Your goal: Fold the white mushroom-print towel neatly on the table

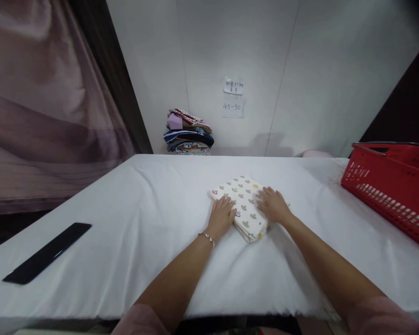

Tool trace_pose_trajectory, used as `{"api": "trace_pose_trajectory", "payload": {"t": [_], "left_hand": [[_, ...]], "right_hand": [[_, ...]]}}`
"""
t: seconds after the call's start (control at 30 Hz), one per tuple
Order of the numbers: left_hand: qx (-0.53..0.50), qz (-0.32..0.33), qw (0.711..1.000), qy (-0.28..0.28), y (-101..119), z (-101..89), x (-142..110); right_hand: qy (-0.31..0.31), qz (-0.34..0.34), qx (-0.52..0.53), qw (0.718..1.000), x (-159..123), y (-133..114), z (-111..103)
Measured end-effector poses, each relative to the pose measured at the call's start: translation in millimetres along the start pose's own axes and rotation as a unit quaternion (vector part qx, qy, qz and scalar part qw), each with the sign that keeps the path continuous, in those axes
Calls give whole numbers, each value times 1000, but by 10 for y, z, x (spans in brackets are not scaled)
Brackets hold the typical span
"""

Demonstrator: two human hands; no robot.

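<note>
A folded white cloth point(246, 207) with grey, red and yellow printed shapes lies at an angle on the white-covered table point(167, 260). Its layers show along the near edge. My left hand point(222, 217) rests on its left edge, fingers stretched out flat. On the opposite side, my right hand point(273, 204) lies over the right edge with fingers extended. Both palms face down and neither hand grips the cloth. A bracelet point(207, 237) circles my left wrist.
At right stands a red plastic basket point(391, 186) with a metal handle. A black flat object point(49, 253) lies at left. Several folded fabrics are stacked point(188, 132) beyond the far edge, near paper notes point(233, 107) on the wall. A pink curtain point(52, 107) hangs left.
</note>
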State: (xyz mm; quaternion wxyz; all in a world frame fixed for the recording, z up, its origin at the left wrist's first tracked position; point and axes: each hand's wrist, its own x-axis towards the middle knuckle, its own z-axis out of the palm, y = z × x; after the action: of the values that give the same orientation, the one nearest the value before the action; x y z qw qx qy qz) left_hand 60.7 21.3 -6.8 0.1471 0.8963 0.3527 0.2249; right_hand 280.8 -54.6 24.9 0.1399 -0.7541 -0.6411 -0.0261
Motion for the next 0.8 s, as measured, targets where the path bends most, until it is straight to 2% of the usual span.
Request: {"api": "trace_pose_trajectory", "payload": {"t": [0.1, 0.2, 0.33, 0.47, 0.63, 0.8], "left_hand": [[-10, -9, 1000, 5, 16, -14, -7], [-27, -10, 1000, 9, 23, -13, -8], [-53, 9, 998, 25, 0, 20, 11], [-77, 4, 996, 52, -17, 29, 10], [-93, -115, 982, 115, 16, -48, -3], [-141, -204, 964, 95, -20, -118, 21]], "right_hand": [[-32, 36, -47, 998, 27, 219, 150], [-48, 36, -47, 997, 34, 286, 208], [-83, 72, 20, 994, 192, 354, 92], [-92, 116, 28, 989, 428, 505, 2], [-131, 134, 35, 982, 575, 617, -4], [-174, 155, 62, 970, 558, 623, -112]]}}
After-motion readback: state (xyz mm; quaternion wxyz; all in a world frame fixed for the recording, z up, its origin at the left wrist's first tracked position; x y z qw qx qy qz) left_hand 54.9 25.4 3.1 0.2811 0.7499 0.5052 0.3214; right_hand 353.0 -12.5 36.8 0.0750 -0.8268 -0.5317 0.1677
